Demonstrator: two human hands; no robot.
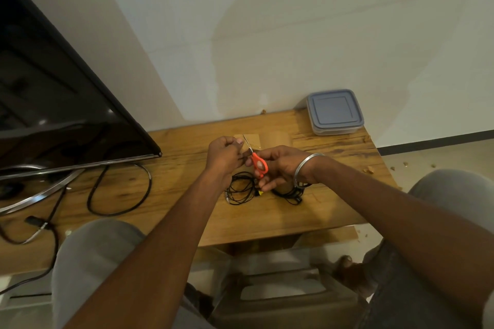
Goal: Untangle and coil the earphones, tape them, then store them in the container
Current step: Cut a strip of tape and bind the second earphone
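My right hand [280, 165] grips small orange-handled scissors [258, 161], blades pointing up and away towards my left hand [223, 153]. My left hand is curled just above the table; its fingertips seem to pinch something small by the blades, too small to make out. Below both hands a coil of black earphones [240, 191] lies on the wooden table [187, 211], with a small yellow piece beside it. A second black coil [290, 193] lies under my right wrist. The lidded plastic container [334, 112] sits at the table's far right corner, against the wall.
A large dark TV screen [53, 93] on a curved metal stand [40, 189] fills the left of the table. Black cables [120, 195] loop beside the stand. The white wall runs along the table's far edge. My knees sit under the near edge.
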